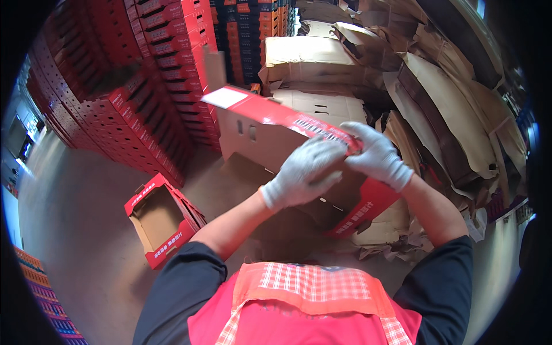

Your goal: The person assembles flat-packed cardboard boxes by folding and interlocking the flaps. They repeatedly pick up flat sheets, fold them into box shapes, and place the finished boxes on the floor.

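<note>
Tilted in front of my body is a partly folded cardboard box (279,148), red printed outside and brown inside, with slots in its brown panel. A white-gloved left hand, my left hand (305,172), is closed at the box's upper red edge, its thumb toward the brown side; motion blurs it a little. My right hand (376,155), also in a white glove, grips the red corner close beside it, fingers over the top. The lower red panel (359,210) hangs beneath my right wrist. What the fingertips press on is partly hidden.
On the floor to the left lie formed red trays (158,224), apparently nested. Tall stacks of red boxes (178,63) rise behind, with dark and orange crates (244,43) beside them. Flat brown cardboard bundles (310,57) are heaped at the back and right. Colourful stacks (43,293) stand lower left.
</note>
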{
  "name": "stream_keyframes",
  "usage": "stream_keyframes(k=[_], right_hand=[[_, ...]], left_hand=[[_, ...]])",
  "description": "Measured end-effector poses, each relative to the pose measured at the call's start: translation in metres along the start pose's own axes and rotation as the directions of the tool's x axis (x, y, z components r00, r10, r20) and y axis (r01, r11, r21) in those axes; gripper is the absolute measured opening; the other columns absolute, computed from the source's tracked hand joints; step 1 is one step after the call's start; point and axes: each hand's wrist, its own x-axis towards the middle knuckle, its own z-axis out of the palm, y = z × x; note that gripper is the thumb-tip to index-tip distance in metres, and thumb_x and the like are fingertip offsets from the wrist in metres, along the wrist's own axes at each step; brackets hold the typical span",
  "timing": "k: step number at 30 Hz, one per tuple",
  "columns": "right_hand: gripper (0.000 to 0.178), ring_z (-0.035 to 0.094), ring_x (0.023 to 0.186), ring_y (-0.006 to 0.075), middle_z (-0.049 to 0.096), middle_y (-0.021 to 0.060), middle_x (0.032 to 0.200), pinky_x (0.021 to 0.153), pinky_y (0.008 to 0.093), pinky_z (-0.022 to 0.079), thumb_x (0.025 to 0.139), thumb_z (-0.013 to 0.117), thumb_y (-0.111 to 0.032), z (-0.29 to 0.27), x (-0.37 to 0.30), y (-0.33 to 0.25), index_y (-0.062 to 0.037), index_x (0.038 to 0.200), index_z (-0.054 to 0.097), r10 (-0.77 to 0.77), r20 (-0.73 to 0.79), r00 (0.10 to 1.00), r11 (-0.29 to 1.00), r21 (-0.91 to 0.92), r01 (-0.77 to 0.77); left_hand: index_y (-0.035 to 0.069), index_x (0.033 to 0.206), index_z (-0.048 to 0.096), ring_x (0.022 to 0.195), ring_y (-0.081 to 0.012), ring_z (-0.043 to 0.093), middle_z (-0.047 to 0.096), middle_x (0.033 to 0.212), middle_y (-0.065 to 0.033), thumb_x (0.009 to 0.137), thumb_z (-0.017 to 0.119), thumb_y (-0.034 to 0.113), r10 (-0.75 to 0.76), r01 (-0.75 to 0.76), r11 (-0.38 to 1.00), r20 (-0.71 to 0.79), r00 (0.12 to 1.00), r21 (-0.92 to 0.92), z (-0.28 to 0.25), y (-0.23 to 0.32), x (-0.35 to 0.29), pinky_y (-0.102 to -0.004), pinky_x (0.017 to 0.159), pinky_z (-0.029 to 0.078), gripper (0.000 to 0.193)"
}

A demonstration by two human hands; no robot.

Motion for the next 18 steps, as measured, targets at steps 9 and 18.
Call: stream_keyframes(k=[9, 18], right_hand=[[0.028, 0.069, 0.083, 0.0226, 0.070, 0.0124, 0.093, 0.074, 0.0324, 0.055, 0.078, 0.071, -0.020, -0.006, -0.100, 0.162, 0.0005, 0.097, 0.067, 0.597, 0.343, 0.725, 0.168, 0.830, -0.531], [0.026, 0.064, 0.078, 0.0181, 0.068, 0.0082, 0.083, 0.067, 0.0394, 0.050, 0.099, 0.055, -0.026, 0.035, -0.095, 0.184, -0.0057, 0.089, 0.068, 0.473, -0.333, 0.816, 0.839, 0.453, -0.301]], left_hand=[[0.004, 0.148, 0.034, 0.129, -0.0516, 0.042, 0.038, 0.145, -0.0271, 0.054, 0.086, 0.056, -0.296, 0.284, 0.944, 0.050, 0.954, 0.169, -0.061, 0.071, -0.105, -0.0611, 0.108, 0.030, 0.119], [-0.005, 0.130, 0.052, 0.116, -0.0427, 0.056, 0.055, 0.126, -0.0251, 0.062, 0.086, 0.034, -0.058, 0.059, 0.997, 0.022, 0.998, -0.039, 0.040, 0.061, 0.031, -0.0469, 0.101, 0.048, 0.085]])
